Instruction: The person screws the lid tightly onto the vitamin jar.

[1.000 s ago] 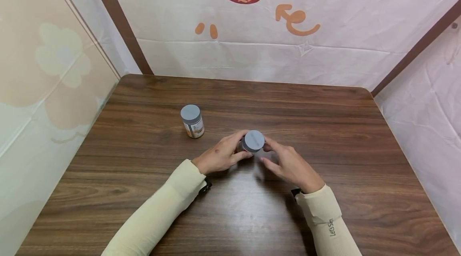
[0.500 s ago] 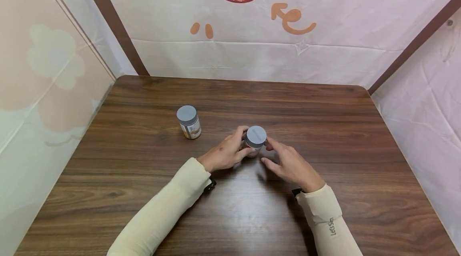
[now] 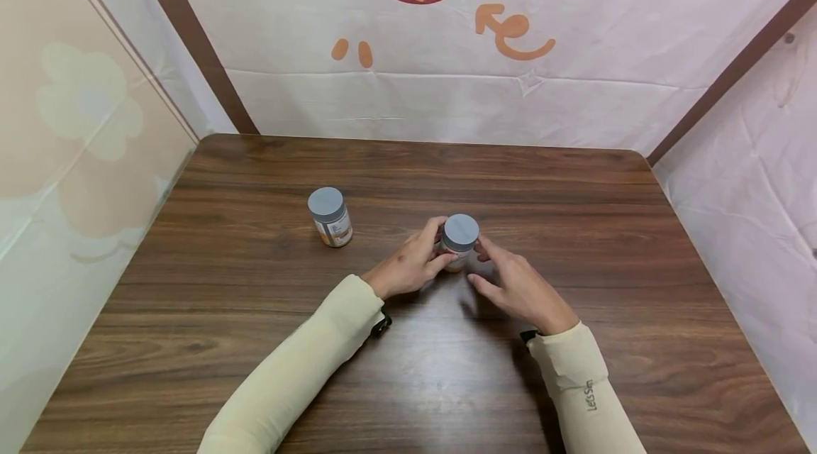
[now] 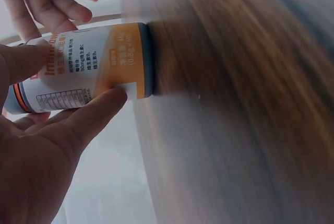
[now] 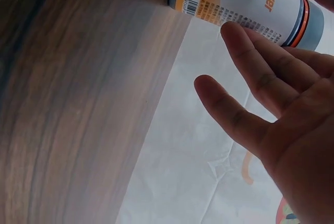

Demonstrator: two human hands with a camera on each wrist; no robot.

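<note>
Upright at mid-table stands a supplement jar with a grey screw lid. Its white and orange label, with small print and a table, faces the left wrist view, where the jar lies sideways across the picture. My left hand grips it from the left, thumb across the near side and fingers round the back. On the other side is my right hand, its fingers extended and spread. The fingertips are right at the jar's label in the right wrist view, and the thumb stands apart from it.
A second jar of the same look stands upright to the left, beyond my left forearm. The brown wooden table ends at a white printed fabric backdrop, with more fabric along both sides.
The jar has shifted away and to the right together with my left hand. My right hand keeps beside it with only a slight move. The head view has drifted a little to the right.
</note>
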